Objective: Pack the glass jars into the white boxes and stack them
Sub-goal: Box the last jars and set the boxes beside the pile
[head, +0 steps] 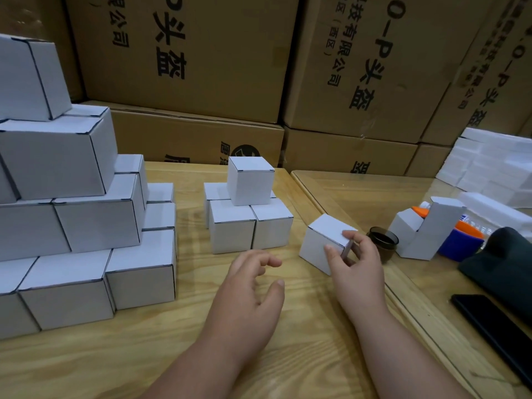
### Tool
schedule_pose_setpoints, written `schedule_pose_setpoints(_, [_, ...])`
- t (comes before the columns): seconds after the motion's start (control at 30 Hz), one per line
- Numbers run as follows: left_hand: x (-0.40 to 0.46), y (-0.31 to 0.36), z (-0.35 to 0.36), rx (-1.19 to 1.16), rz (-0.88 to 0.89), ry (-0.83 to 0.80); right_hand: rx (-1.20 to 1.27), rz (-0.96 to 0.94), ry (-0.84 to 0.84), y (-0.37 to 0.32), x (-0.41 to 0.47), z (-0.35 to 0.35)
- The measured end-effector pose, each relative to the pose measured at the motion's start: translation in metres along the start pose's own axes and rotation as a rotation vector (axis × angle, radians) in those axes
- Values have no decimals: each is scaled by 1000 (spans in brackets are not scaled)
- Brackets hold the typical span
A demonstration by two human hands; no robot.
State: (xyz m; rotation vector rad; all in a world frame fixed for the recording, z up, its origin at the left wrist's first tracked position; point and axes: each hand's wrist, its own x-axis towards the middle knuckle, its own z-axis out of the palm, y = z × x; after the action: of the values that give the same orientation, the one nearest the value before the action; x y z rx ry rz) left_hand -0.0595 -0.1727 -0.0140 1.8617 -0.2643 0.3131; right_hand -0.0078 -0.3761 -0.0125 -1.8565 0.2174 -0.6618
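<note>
On the wooden table (172, 355), right of centre, a small white box (322, 243) sits tilted on the boards, and the right hand (357, 263) grips it at its near right corner — index finger on the top face, thumb on the front face, a side flap caught between the curled fingers. The left hand (250, 289) hovers just left of it, fingers loosely bent, holding nothing. Just behind the right hand stands a dark glass jar (384, 243), open-mouthed, on the glass-topped surface (359, 194). Beyond the hands a small stack (247, 214) of closed boxes has one box set on top of the lower ones. Far left rises a big stepped pile (72, 220) of the same boxes. Right of the jar stands an open box (426, 228) with its flap up, beside something blue and orange (463, 243) — what it is cannot be told. A dark cloth (506, 263) and a black phone (495, 329) lie at the right edge, white foam blocks (495, 165) behind them, brown cartons (201, 67) along the back.
</note>
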Motion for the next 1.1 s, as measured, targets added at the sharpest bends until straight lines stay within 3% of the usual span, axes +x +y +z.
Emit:
schedule_pose_setpoints(0.13, [-1, 0, 0, -12, -5, -7, -135, -11, 48, 4, 10, 2])
schedule_pose_setpoints(0.33, [-1, 1, 0, 5, -8, 1, -284, -85, 349, 8, 29, -28])
schedule_pose_setpoints(0.47, [-1, 2, -1, 23, -8, -17, -570, 155, 256, 23, 49, -47])
schedule_pose_setpoints(0.63, [-1, 3, -2, 29, -12, -34, -655, 218, 103, 37, 65, -52])
schedule_pose_setpoints(0.77, [-3, 8, 0, 30, -19, -47, -711, 188, 54, 41, 70, -54])
schedule_pose_setpoints(1.0, [-3, 13, -2, 22, -46, -60, -643, 38, 256, 19, 98, -57])
schedule_pose_setpoints(1.1, [-3, 13, -2, 22, -49, -66, -650, -16, 213, 2, 122, -62])
